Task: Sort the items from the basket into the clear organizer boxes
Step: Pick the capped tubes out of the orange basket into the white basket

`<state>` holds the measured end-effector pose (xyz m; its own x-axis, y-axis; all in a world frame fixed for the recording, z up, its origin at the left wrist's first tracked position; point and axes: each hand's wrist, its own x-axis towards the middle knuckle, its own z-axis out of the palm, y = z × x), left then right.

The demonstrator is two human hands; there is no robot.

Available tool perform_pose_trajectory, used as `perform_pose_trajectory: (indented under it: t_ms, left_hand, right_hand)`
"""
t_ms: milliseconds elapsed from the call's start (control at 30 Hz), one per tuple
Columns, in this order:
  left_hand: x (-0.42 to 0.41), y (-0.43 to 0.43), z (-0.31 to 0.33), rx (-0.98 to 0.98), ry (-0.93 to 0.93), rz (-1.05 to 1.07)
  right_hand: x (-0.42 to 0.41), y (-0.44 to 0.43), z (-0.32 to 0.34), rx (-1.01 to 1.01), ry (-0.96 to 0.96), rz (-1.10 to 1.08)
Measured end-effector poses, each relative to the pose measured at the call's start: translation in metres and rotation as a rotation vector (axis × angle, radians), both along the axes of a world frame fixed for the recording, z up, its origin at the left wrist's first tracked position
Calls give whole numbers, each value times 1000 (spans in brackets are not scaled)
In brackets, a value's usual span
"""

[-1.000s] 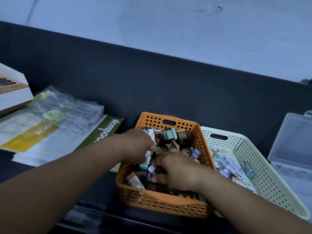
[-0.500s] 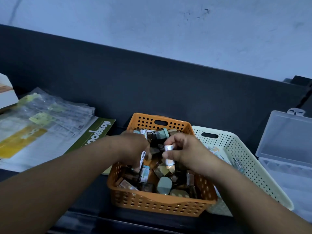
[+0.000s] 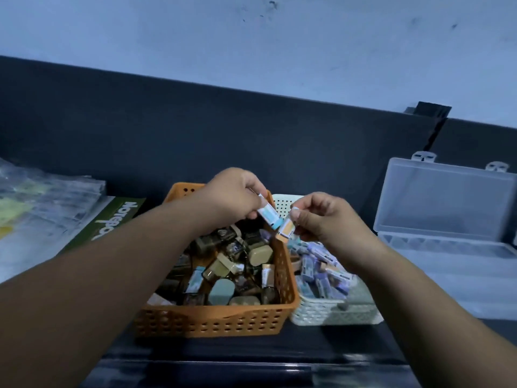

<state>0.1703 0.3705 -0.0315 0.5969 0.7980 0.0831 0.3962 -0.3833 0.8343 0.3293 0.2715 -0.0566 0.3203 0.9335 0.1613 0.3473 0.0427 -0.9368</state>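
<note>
Left hand (image 3: 235, 197) is pinching a blue-tipped tube (image 3: 268, 215) above the orange basket (image 3: 212, 320), which is holding mixed small bottles. Right hand (image 3: 321, 217) is pinching an orange-tipped tube (image 3: 286, 229) just beside it. Clear organizer box (image 3: 447, 208) is sitting open far right.

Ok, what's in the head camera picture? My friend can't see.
The left hand pinches a blue-tipped tube, the right hand an orange-tipped tube, over an orange basket of bottles and a cream basket. An open clear box sits alongside.
</note>
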Motion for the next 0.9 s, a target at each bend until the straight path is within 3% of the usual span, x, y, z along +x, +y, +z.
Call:
perform_pose_trajectory:
  t_ms: [267,467,667,900]
  left_hand:
    - [65,-28,-15,31,54,-63]
    - [62,-32,-27,381,293,-73]
    - [16,-11,-21,522,379,9]
    - [-70,27,-17,466,417,229]
  right_hand:
    - [51,-29,-12,-67,-243,-161]
    - [58,-35,-16,-177,-543,-206]
    - [28,-12,-11,-103,-721,-71]
    - [-39,40,2,-86,-839,152]
